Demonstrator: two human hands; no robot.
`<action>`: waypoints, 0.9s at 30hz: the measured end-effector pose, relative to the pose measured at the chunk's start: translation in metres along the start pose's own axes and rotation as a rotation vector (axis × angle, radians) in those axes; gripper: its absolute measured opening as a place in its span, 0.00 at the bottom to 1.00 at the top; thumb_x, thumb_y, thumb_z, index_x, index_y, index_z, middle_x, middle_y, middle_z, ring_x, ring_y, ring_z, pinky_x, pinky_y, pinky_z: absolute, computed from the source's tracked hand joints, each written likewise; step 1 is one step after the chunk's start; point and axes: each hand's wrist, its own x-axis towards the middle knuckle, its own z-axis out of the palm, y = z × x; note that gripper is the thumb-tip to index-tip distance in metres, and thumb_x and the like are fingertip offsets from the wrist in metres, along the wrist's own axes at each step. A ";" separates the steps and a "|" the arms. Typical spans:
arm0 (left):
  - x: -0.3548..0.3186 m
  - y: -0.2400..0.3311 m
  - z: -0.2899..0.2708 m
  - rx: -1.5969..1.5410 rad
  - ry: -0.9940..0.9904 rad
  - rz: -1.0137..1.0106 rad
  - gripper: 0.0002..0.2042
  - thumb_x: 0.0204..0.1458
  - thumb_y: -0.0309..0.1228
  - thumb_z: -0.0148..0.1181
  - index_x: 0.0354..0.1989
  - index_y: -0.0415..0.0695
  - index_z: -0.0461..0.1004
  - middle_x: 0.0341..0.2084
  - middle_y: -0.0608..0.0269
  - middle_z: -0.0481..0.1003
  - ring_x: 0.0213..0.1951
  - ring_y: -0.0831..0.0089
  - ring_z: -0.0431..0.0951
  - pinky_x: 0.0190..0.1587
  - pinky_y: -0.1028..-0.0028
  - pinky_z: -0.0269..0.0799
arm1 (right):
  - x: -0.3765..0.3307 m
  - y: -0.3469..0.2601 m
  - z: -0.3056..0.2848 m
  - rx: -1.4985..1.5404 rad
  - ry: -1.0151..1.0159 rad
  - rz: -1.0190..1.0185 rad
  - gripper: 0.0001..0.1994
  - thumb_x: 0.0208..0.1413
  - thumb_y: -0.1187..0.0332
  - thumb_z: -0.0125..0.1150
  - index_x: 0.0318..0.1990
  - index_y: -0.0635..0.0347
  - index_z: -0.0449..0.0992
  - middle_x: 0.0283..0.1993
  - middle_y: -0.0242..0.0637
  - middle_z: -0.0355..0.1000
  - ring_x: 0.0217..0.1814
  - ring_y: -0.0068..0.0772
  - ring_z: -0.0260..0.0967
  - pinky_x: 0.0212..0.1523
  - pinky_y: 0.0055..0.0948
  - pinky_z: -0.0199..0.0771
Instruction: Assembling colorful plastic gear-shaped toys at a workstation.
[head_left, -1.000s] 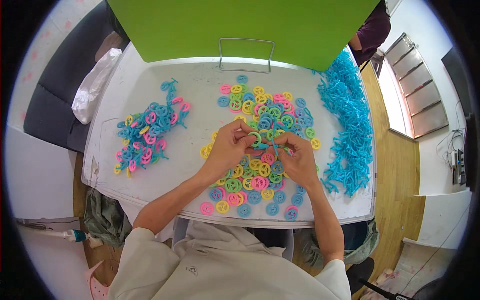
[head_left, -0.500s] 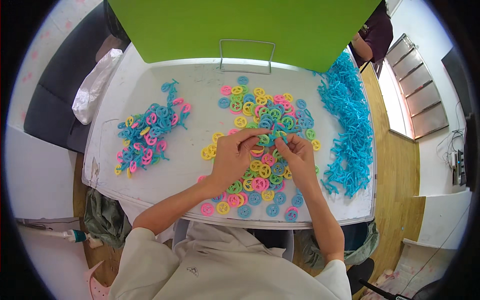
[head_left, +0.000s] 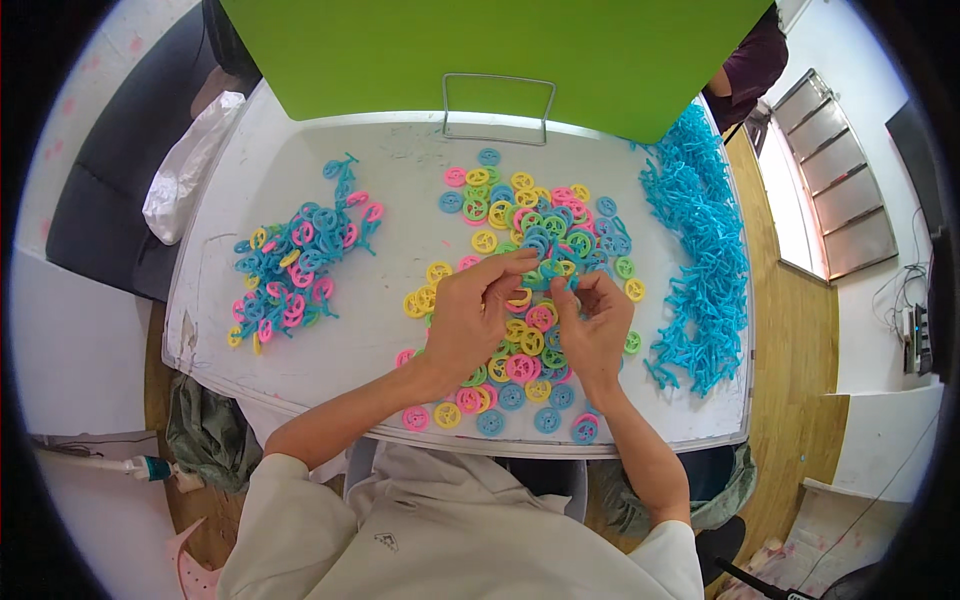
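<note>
Item: our fingertips (head_left: pixel 528 262), both sets pinched together on a small blue wheel piece (head_left: pixel 553 270), held just above the loose pile of coloured wheels (head_left: pixel 520 225) at the table's (head_left: pixel 400 180) middle. Left hand (head_left: pixel 470 315) curls in from the left, right hand (head_left: pixel 595 325) from the right, 2 wrists low, forearms rising from the near edge. Risk, as we judge it: the tiny part slipping from so slight a pinch into the pile. Alongside: blue connector heap (head_left: pixel 700 250); assembled cluster (head_left: pixel 295 265).
</note>
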 end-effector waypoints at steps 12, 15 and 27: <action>0.011 0.009 -0.005 -0.168 -0.181 -0.231 0.09 0.59 0.21 0.49 0.45 0.34 0.72 0.37 0.60 0.76 0.39 0.76 0.76 0.42 0.75 0.77 | 0.005 0.001 -0.010 -0.137 -0.066 -0.080 0.09 0.47 0.71 0.67 0.34 0.66 0.75 0.30 0.41 0.75 0.34 0.31 0.74 0.36 0.28 0.72; 0.016 0.020 -0.018 0.055 -0.009 -0.138 0.07 0.58 0.25 0.52 0.42 0.38 0.75 0.31 0.66 0.76 0.35 0.80 0.74 0.38 0.80 0.68 | 0.016 -0.018 -0.020 -0.156 -0.287 -0.302 0.12 0.47 0.76 0.65 0.41 0.66 0.76 0.38 0.38 0.77 0.41 0.29 0.73 0.43 0.27 0.72; 0.062 0.004 -0.110 0.340 0.252 -0.037 0.09 0.58 0.29 0.50 0.36 0.41 0.76 0.34 0.62 0.77 0.34 0.74 0.77 0.36 0.74 0.70 | 0.047 0.004 -0.137 -1.127 0.128 0.036 0.13 0.41 0.74 0.68 0.38 0.56 0.80 0.45 0.45 0.72 0.47 0.46 0.69 0.48 0.36 0.68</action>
